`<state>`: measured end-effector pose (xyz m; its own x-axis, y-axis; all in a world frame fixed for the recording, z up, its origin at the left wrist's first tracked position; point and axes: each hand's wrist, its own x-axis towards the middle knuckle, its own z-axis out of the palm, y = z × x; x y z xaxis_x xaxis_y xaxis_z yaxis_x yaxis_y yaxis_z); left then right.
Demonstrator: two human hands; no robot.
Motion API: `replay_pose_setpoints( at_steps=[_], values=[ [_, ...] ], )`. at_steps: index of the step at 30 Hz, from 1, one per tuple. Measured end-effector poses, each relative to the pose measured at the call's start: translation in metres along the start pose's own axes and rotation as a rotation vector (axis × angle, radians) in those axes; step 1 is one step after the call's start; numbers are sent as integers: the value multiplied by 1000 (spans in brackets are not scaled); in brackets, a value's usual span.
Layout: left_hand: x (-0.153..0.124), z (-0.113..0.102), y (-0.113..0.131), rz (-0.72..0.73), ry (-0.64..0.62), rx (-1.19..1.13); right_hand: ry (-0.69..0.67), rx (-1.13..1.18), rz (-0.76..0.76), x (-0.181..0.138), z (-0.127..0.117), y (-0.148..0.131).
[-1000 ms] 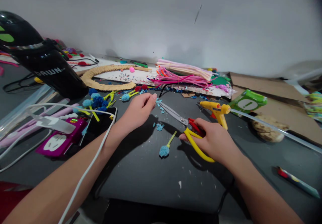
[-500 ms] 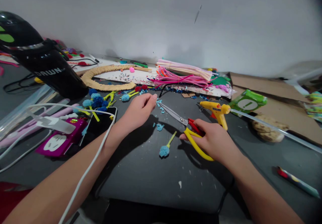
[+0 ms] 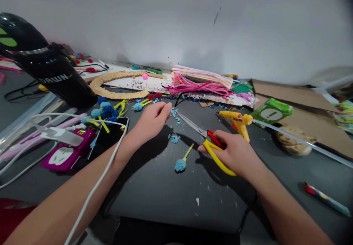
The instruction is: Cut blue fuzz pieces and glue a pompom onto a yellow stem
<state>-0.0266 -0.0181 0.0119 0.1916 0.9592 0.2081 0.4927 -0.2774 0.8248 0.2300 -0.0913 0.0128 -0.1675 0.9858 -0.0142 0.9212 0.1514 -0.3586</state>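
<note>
My right hand (image 3: 231,151) grips a pair of scissors (image 3: 202,131) with red and yellow handles. Their blades point up and left, towards my left hand (image 3: 156,118). The fingers of that hand are pinched together; what they hold, if anything, is too small or hidden to make out. Small light-blue snippets (image 3: 175,139) lie on the table just below the fingertips and near the blade tips. Closer to me lies a light-blue fuzzy flower (image 3: 180,165) on a short yellow-green stem.
A yellow glue gun (image 3: 235,120) with a clear stick lies beyond my right hand. Pink pipe cleaners (image 3: 200,85) are bundled at the back. Left are a black bottle (image 3: 60,76), a purple power socket (image 3: 68,151) and blue flowers (image 3: 107,111). A white cable crosses my left forearm.
The scissors have drawn back slightly to the right, their tips now a little farther from my left fingers. My left hand has barely moved.
</note>
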Motion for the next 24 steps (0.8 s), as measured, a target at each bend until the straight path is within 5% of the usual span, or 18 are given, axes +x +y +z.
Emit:
replay_pose_setpoints(
  at_steps=[24],
  values=[
    [0, 1, -4, 21, -32, 4, 44, -47, 7, 1, 2, 0]
  ],
)
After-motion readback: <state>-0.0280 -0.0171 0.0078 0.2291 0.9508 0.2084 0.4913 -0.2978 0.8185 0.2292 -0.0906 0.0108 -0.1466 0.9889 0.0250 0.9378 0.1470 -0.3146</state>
